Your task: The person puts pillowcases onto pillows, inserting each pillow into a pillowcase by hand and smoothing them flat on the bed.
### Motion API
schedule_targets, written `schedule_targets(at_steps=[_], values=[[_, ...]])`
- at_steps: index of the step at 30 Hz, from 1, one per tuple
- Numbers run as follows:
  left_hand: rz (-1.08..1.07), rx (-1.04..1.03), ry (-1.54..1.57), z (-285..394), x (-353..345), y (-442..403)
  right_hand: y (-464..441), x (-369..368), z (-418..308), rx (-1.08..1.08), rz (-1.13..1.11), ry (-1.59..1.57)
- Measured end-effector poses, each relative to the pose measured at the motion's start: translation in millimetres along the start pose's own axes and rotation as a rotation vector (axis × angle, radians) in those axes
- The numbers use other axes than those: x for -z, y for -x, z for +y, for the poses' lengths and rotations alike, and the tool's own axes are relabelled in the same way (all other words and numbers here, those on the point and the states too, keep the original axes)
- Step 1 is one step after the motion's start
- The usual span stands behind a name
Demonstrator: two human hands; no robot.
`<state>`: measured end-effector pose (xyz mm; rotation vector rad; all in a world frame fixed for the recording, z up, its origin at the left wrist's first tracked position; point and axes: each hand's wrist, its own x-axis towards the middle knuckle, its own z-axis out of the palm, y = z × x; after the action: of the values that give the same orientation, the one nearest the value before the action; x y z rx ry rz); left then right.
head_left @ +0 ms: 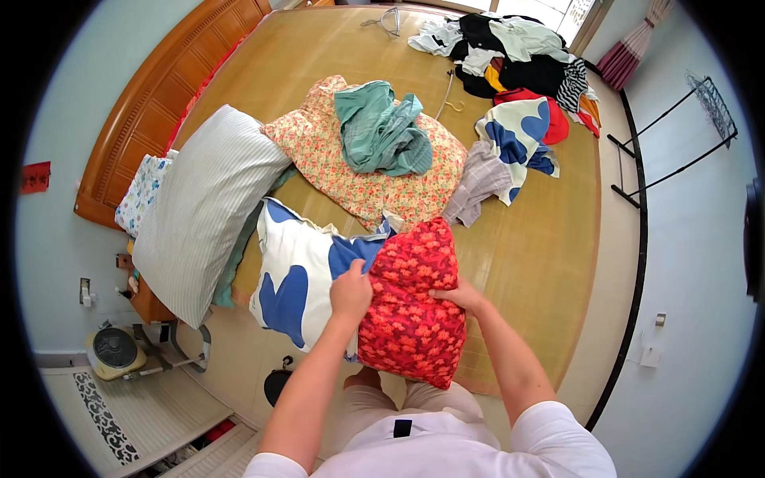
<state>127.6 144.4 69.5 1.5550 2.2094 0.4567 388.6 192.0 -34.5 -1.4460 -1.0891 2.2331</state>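
Indoors, mat-topped bed (534, 263), heaped clothes (522, 41), pale walls (705, 263), left hand (351, 292) and right hand (460, 297) gripping red floral pillow (414, 327).

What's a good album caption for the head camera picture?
Left hand and right hand hold a red flowered pillow.

Clothes (526, 44) lie heaped on the far right of the bed (530, 267), near a curtain (631, 52). The headboard (167, 95) rises at left, a red paper (35, 178) on the wall (76, 119) behind it. A black rack (712, 107) stands at right.
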Motion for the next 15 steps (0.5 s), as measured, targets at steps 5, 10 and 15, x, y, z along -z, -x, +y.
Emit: schedule_targets(at_steps=[5, 10, 15], values=[[0.21, -0.064, 0.14, 27.2, 18.8, 5.8, 59.8, -66.3, -47.8, 0.629, 0.087, 0.304], [0.26, 0.057, 0.479, 33.9, 59.9, -2.2, 83.2, -98.7, -82.1, 0.891, -0.053, 0.498], [0.384, -0.162, 0.957, 72.2, 91.1, 30.6, 89.6, -147.9, -106.6, 1.169, 0.226, 0.453]])
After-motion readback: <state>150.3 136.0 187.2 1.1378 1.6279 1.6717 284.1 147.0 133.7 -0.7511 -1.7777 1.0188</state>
